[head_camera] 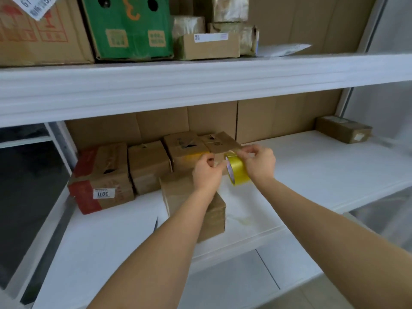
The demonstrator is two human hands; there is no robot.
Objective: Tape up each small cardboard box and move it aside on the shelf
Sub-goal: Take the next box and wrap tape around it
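Looks like the tape end is being peeled off the roll, so the taping step itself probably hasn't started on this box yet. The yellow tape roll is held up in the right hand, fingers curled round it and pinching near the top, while the left hand is pinched on what seems to be the loose end; it's too small for that to be told for sure. The small cardboard box being worked on is sat on the white shelf right below the hands, plain brown corrugated card, boxy, matte. More untaped boxes are lined up behind it to the left, flaps popping up. Next, a strip probably needs pulling out taut and laying flat over the flap seam, and glossy tape like that tends to curl back on itself.
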